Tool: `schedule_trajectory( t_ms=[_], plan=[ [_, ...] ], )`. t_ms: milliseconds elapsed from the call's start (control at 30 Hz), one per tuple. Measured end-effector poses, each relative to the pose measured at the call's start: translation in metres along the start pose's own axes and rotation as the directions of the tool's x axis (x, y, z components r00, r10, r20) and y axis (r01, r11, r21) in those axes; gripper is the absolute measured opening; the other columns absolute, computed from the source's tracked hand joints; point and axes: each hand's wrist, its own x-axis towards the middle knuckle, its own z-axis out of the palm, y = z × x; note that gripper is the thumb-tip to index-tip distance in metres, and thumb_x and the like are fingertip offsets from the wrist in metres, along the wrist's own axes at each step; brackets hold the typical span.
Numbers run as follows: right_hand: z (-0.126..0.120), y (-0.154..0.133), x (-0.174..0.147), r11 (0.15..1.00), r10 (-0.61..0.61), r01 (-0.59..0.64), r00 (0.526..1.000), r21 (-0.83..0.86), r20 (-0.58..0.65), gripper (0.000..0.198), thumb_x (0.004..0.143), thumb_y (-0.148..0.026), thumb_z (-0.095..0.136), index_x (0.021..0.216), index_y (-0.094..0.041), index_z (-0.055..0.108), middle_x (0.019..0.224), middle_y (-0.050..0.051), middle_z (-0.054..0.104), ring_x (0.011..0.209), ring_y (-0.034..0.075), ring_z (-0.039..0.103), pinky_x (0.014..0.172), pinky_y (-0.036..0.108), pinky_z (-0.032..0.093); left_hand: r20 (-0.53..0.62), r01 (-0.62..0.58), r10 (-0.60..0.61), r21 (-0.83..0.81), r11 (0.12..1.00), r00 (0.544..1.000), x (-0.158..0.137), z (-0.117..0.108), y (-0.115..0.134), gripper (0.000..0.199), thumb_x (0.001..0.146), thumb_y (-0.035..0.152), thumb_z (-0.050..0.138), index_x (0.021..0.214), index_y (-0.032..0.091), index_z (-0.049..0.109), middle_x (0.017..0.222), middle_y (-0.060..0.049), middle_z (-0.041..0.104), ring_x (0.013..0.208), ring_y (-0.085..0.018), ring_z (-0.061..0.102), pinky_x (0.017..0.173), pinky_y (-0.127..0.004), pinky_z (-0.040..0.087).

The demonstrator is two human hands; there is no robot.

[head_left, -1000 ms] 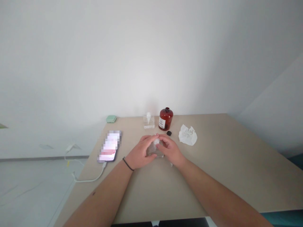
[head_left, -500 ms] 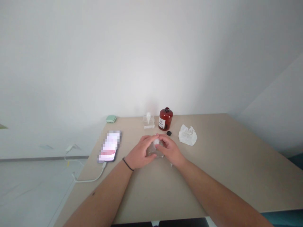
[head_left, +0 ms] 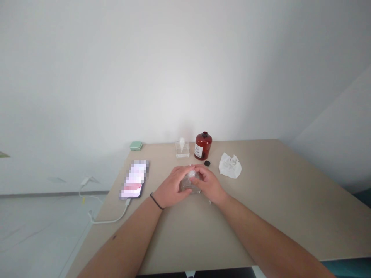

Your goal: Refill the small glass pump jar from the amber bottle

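Left hand point(head_left: 171, 188) and right hand point(head_left: 211, 185) together, clamped around a clear container point(head_left: 189, 186), with its far side out of sight and its contents hard to make out. Beyond both hands, a red-brown bottle point(head_left: 204, 143), label point(head_left: 198, 151) too small to read. Left of the left hand, a pixelated phone point(head_left: 135, 180). Beside the right wrist, a pale scrap point(head_left: 210, 202), partly hidden. Forearms point(head_left: 124, 237) cut off below.
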Motion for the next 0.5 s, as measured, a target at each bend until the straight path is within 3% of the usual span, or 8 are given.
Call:
schedule_trajectory(
  t_ms=[133, 500],
  plan=[
    [0.0008, -0.0006, 0.0, 1.0, 0.024, -0.024, 1.0, -0.006, -0.004, 0.018, 0.08, -0.037, 0.071, 0.089, -0.023, 0.064, 0.102, 0.005, 0.067, 0.099, 0.022, 0.061, 0.094, 0.04, 0.046, -0.002, -0.002, 0.002, -0.002, 1.0, 1.0, 0.0001, -0.0005, 0.0011, 0.072, 0.082, 0.023, 0.067, 0.146, 0.024, 0.034, 0.141, -0.014, 0.05, 0.128, -0.03, 0.045, 0.11, -0.051, 0.037],
    [0.0004, -0.0047, -0.0004, 1.0, -0.021, 0.021, 0.999, 0.005, 0.035, 0.029, 0.084, -0.04, 0.066, 0.11, -0.026, 0.069, 0.115, 0.007, 0.065, 0.112, 0.025, 0.059, 0.102, 0.043, 0.043, -0.006, 0.003, -0.003, -0.014, 1.0, 1.0, 0.0009, -0.0003, 0.0024, 0.07, 0.083, 0.025, 0.066, 0.146, 0.024, 0.036, 0.143, -0.014, 0.049, 0.133, -0.031, 0.043, 0.112, -0.052, 0.035]
  ],
)
